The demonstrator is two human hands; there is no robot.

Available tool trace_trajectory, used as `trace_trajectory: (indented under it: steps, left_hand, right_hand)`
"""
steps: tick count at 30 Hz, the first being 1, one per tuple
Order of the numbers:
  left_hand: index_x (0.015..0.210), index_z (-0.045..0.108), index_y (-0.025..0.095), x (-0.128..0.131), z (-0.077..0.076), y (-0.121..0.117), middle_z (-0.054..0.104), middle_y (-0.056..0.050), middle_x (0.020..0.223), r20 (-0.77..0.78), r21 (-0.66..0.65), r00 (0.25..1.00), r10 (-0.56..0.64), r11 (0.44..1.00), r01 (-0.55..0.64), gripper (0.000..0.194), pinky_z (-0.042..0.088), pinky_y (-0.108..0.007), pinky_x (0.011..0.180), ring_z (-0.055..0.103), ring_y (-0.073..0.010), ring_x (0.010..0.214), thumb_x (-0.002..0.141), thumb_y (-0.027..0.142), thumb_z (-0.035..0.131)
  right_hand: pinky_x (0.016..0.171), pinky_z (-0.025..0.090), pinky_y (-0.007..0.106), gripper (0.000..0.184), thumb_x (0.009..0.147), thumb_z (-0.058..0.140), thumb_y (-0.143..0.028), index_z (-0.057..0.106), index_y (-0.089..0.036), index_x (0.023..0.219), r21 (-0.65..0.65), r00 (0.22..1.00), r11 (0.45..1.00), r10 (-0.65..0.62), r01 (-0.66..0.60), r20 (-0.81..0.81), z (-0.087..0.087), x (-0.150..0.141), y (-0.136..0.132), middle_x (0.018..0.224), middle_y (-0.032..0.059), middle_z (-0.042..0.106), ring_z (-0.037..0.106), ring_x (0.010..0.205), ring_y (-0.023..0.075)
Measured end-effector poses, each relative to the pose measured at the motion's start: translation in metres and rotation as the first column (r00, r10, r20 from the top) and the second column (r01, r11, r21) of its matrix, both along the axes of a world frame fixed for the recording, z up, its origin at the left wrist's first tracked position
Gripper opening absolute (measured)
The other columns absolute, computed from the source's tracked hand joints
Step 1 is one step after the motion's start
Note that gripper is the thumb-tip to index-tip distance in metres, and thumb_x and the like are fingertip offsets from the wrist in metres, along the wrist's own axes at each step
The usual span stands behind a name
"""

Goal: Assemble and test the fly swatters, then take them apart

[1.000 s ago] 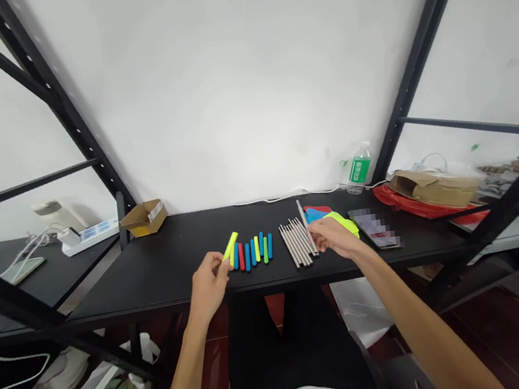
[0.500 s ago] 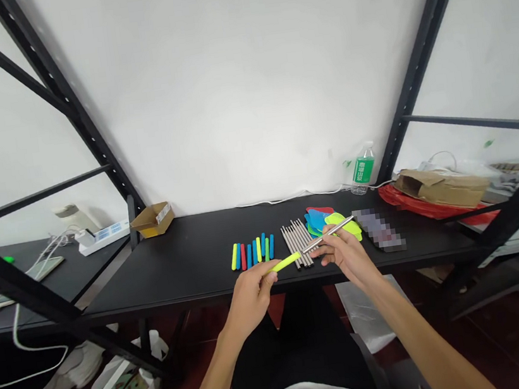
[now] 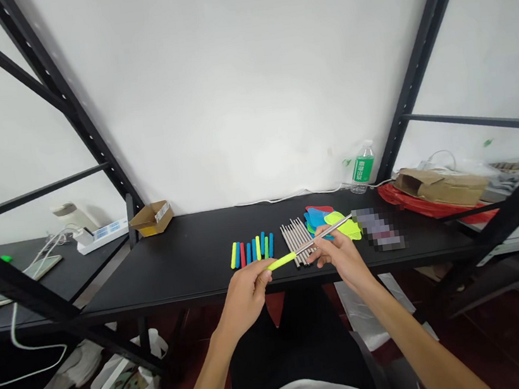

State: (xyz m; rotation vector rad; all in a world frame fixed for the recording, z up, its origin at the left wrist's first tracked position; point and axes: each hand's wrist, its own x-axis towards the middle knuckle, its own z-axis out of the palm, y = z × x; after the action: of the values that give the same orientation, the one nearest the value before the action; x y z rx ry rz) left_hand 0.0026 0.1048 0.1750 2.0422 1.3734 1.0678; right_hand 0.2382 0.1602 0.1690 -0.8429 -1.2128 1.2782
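My left hand (image 3: pixel 244 295) pinches a yellow-green sleeve (image 3: pixel 281 260) by its near end, just above the front edge of the black table (image 3: pixel 177 263). My right hand (image 3: pixel 339 254) grips a thin metal rod (image 3: pixel 329 234), tilted up to the right. The rod's lower tip meets the sleeve's open end. Behind the hands lie a row of coloured sleeves (image 3: pixel 252 250) and a bunch of metal rods (image 3: pixel 293 236). Flat coloured plastic pieces (image 3: pixel 327 217), blue, red and yellow-green, sit just right of the rods.
A phone (image 3: pixel 379 230) lies right of the plastic pieces. A green-labelled bottle (image 3: pixel 362 168) stands at the back wall, a small cardboard box (image 3: pixel 151 217) at the back left. A brown paper bag on red plastic (image 3: pixel 440 186) lies far right. Black rack posts frame both sides.
My left hand carried the yellow-green sleeve from the row rightward to the table's front. My right hand lifted one rod from the bunch and brought its tip to the sleeve's end.
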Motion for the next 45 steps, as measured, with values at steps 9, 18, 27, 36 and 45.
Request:
trace_trajectory:
  steps: [9, 18, 27, 36, 45]
  left_hand:
    - [0.127, 0.061, 0.021, 0.024, 0.014, -0.013, 0.068, -0.003, 0.083, 0.065, -0.038, 0.994, -0.093, 0.995, 0.095, 0.038, 0.041, -0.024, 0.063, 0.056, -0.0150, 0.067, 0.097, 0.039, 0.046]
    - [0.105, 0.068, 0.024, 0.016, 0.024, -0.015, 0.065, 0.001, 0.071, -0.182, 0.018, 0.983, 0.008, 1.000, -0.005, 0.032, 0.035, -0.024, 0.058, 0.056, -0.0155, 0.063, 0.098, 0.042, 0.042]
    - [0.084, 0.070, 0.020, 0.016, 0.025, -0.015, 0.062, 0.000, 0.065, -0.233, 0.082, 0.971, 0.053, 0.996, -0.034, 0.042, 0.034, -0.022, 0.059, 0.050, -0.0128, 0.059, 0.099, 0.043, 0.039]
    - [0.079, 0.071, 0.018, 0.010, 0.017, -0.012, 0.057, -0.001, 0.060, -0.182, 0.159, 0.971, 0.157, 0.979, -0.129, 0.046, 0.032, -0.023, 0.056, 0.046, -0.0125, 0.054, 0.098, 0.045, 0.039]
    - [0.087, 0.074, 0.020, 0.011, 0.019, -0.013, 0.062, -0.001, 0.063, -0.196, 0.158, 0.970, 0.142, 0.981, -0.112, 0.041, 0.034, -0.023, 0.058, 0.051, -0.0129, 0.055, 0.098, 0.042, 0.041]
  right_hand:
    - [0.053, 0.047, 0.022, 0.032, 0.080, 0.073, -0.045, 0.064, -0.018, 0.096, 0.043, 0.947, 0.963, 0.253, -0.266, 0.197, -0.002, -0.021, -0.018, 0.081, 0.0040, 0.068, 0.068, 0.070, 0.0169]
    - [0.049, 0.044, 0.022, 0.035, 0.088, 0.063, -0.050, 0.071, -0.016, 0.090, 0.027, 0.992, 0.995, 0.097, -0.100, 0.079, -0.001, -0.007, -0.008, 0.071, 0.0017, 0.062, 0.053, 0.054, 0.0094]
    - [0.054, 0.047, 0.026, 0.036, 0.089, 0.061, -0.049, 0.072, -0.020, 0.105, 0.084, 0.961, 0.977, 0.172, -0.194, 0.215, -0.003, -0.008, -0.008, 0.084, 0.0059, 0.070, 0.059, 0.063, 0.0137]
    - [0.097, 0.043, 0.046, 0.069, 0.077, 0.069, -0.052, 0.054, -0.017, 0.135, 0.436, 0.353, 0.882, -0.471, 0.179, 0.809, -0.025, 0.077, 0.082, 0.132, 0.0167, 0.061, 0.056, 0.120, 0.0352]
    - [0.087, 0.046, 0.039, 0.052, 0.088, 0.057, -0.047, 0.059, -0.020, 0.132, 0.308, 0.047, 0.949, -0.312, 0.065, 0.949, -0.041, 0.092, 0.099, 0.124, 0.0144, 0.068, 0.063, 0.111, 0.0331]
